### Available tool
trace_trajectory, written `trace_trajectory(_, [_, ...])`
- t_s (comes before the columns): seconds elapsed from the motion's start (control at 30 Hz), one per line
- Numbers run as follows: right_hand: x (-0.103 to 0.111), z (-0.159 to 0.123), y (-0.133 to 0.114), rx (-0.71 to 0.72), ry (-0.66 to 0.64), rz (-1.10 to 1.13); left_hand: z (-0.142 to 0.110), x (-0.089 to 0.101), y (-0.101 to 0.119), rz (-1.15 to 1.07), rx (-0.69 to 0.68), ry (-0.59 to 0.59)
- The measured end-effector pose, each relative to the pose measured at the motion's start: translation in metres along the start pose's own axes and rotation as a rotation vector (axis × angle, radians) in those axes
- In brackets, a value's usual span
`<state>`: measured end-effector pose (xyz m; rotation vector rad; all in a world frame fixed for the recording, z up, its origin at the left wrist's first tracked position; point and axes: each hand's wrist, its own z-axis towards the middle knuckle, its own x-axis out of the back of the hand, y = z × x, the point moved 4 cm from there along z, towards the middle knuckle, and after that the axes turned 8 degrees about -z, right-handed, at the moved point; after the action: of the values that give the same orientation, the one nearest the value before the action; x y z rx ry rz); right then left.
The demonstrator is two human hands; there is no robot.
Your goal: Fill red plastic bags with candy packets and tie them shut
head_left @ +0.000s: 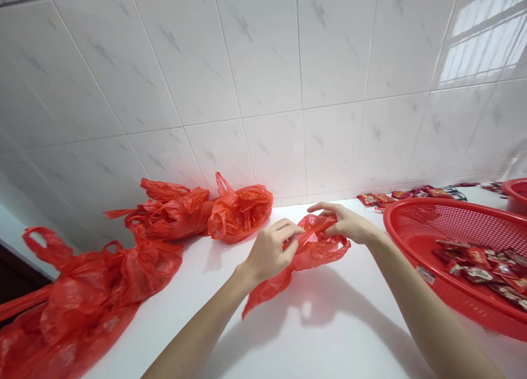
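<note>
A thin red plastic bag (313, 254) is held up just above the white tabletop between both hands. My left hand (272, 247) pinches the bag's edge between thumb and fingers, and a loose corner of the bag trails below that wrist. On the other side, my right hand (343, 221) has its fingers curved at the bag's mouth, with the thumb against the plastic and the index finger lifted away. The bag looks crumpled and partly spread at its top; I see nothing inside it.
To the right stands a red plastic basket (405, 225) with wrapped snack packets (480, 266) in it. More packets (376, 199) lie along the tiled wall. Several red plastic bags (242, 211) sit at the back and left. Part of another red container (516, 195) shows at far right.
</note>
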<state>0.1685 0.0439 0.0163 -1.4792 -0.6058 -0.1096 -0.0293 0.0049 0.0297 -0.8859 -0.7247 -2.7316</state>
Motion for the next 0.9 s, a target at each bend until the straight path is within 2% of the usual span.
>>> trace_trajectory(0.13, [-0.001, 0.002, 0.002, -0.032, 0.022, 0.001, -0.013, -0.009, 0.01, 0.023, -0.137, -0.012])
trace_trajectory(0.2, [-0.002, 0.003, 0.003, -0.04, 0.027, 0.005, -0.016, -0.012, 0.013, 0.071, -0.124, -0.054])
trace_trajectory(0.27, [-0.004, 0.004, 0.004, -0.05, 0.028, -0.007, -0.015, -0.014, 0.011, 0.168, -0.006, -0.128])
trace_trajectory(0.37, [-0.008, 0.004, 0.004, -0.049, 0.003, -0.034, -0.01, -0.012, 0.0, 0.33, 0.248, -0.257])
trace_trajectory(0.43, [-0.011, 0.004, 0.002, -0.037, -0.034, -0.036, -0.005, -0.008, -0.008, 0.399, 0.326, -0.294])
trace_trajectory(0.5, [-0.014, 0.004, 0.0, -0.03, -0.064, -0.039, -0.002, -0.007, -0.012, 0.434, 0.272, -0.246])
trace_trajectory(0.63, [-0.016, 0.006, 0.003, -0.023, -0.1, -0.016, -0.007, -0.014, -0.004, 0.327, -0.07, -0.036])
trace_trajectory(0.7, [-0.018, 0.009, 0.007, -0.017, -0.121, 0.016, -0.013, -0.024, 0.002, 0.248, -0.177, -0.063])
trace_trajectory(0.73, [-0.018, 0.011, 0.009, -0.015, -0.13, 0.025, -0.015, -0.028, 0.003, 0.227, -0.168, -0.11])
trace_trajectory(0.8, [-0.019, 0.012, 0.011, -0.014, -0.144, 0.03, -0.016, -0.034, -0.002, 0.219, -0.022, -0.213])
trace_trajectory(0.9, [-0.019, 0.011, 0.011, -0.004, -0.153, 0.023, -0.016, -0.032, -0.018, 0.251, 0.317, -0.378])
